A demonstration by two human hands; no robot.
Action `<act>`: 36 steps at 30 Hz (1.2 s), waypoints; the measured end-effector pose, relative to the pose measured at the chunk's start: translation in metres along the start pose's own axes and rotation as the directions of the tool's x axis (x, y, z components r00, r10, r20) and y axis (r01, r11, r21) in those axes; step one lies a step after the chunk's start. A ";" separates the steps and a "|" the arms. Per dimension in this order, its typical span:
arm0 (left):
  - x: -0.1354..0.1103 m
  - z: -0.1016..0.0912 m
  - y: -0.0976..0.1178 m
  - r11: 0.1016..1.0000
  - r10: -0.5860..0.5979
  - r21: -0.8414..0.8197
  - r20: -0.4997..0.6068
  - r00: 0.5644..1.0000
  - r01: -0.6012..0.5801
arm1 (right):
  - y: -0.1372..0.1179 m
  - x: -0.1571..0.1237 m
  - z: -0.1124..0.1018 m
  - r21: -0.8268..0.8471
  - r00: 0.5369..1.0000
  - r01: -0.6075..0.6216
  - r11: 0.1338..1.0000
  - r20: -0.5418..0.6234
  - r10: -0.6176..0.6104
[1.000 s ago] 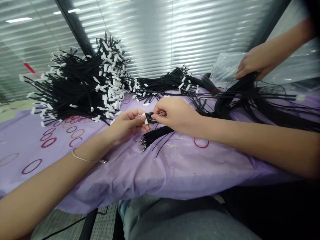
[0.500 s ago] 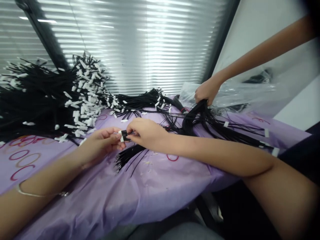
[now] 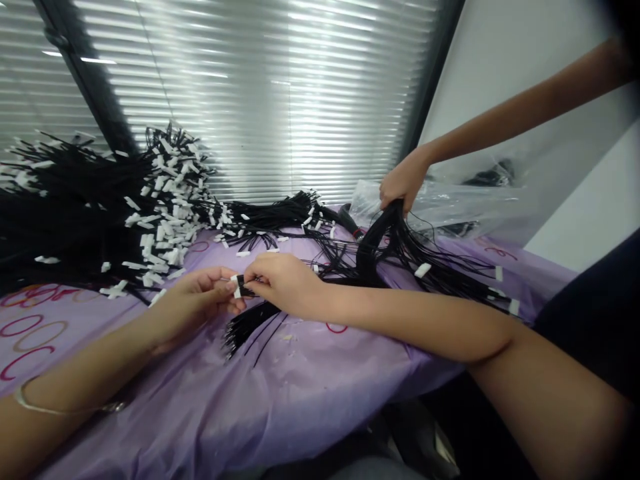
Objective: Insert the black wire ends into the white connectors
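Between thumb and fingers, my left hand [image 3: 213, 291] pinches a small white connector [image 3: 237, 287]. Black wires run from that connector into the fingers of my right hand [image 3: 280, 283], which is closed on them just to the right. The fingertips of both hands nearly meet. Below my right hand, a bundle of loose black wires [image 3: 250, 323] with bare-looking tips lies on the purple cloth [image 3: 300, 387].
A large heap of black cables with white connectors [image 3: 165, 227] fills the left back. At the right, another person's hand [image 3: 405, 180] grips a black wire bundle [image 3: 373, 247]. Behind it lies a clear plastic bag [image 3: 445, 200]. Red and tan rubber bands [image 3: 23, 327] lie at left.
The view has shifted slightly, so everything sits a little lower and further left. My hands keep the same hold on the connector and wires.
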State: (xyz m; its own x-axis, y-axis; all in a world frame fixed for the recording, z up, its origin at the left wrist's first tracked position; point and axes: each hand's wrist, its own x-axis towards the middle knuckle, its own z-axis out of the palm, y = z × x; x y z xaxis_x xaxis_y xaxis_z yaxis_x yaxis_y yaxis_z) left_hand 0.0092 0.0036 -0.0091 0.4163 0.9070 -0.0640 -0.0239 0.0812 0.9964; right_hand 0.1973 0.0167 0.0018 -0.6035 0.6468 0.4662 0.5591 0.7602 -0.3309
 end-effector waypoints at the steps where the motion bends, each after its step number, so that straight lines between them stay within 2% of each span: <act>1: 0.000 0.000 0.000 1.000 -0.006 0.000 0.008 1.000 0.006 | 0.000 0.000 0.000 0.000 1.000 -0.002 1.000 0.001 0.002; 7: 0.002 0.000 0.000 1.000 0.006 -0.010 0.018 1.000 -0.006 | 0.000 0.002 -0.001 -0.003 1.000 0.004 1.000 0.002 -0.004; 10: 0.004 0.001 0.000 1.000 0.021 -0.017 0.014 1.000 -0.021 | -0.001 0.003 -0.004 -0.142 0.999 0.035 0.989 0.030 -0.031; 14: 0.006 0.000 0.000 0.999 0.025 -0.023 0.038 0.999 -0.025 | -0.005 0.001 -0.008 -0.385 0.986 0.167 0.908 0.041 -0.164; 18: 0.005 -0.001 0.001 0.999 0.030 -0.027 0.067 0.997 -0.029 | -0.010 0.002 -0.011 -0.544 0.948 0.288 0.788 0.048 -0.313; 20: 0.004 -0.001 0.002 0.999 0.026 -0.037 0.057 0.998 -0.024 | -0.011 0.002 -0.011 -0.594 0.934 0.299 0.746 0.025 -0.355; 27: -0.001 0.004 0.004 0.997 0.025 -0.067 0.027 0.999 -0.023 | -0.005 -0.001 -0.005 -0.575 0.932 0.266 0.774 -0.052 -0.359; 33: 0.000 0.004 0.003 0.997 0.038 -0.076 0.041 0.998 -0.035 | -0.003 -0.002 0.003 -0.525 0.951 0.258 0.811 -0.009 -0.308; 36: 0.003 0.002 0.001 0.995 0.058 -0.084 0.045 0.997 -0.054 | -0.006 0.000 -0.001 -0.524 0.946 0.283 0.803 0.016 -0.323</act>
State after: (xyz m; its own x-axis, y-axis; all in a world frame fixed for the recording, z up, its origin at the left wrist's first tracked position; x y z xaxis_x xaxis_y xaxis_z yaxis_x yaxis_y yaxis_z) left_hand 0.0123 0.0059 -0.0078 0.4547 0.8906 -0.0039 -0.1224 0.0668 0.9902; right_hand 0.1949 0.0123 0.0045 -0.7611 0.3674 0.5345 0.5760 0.7617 0.2967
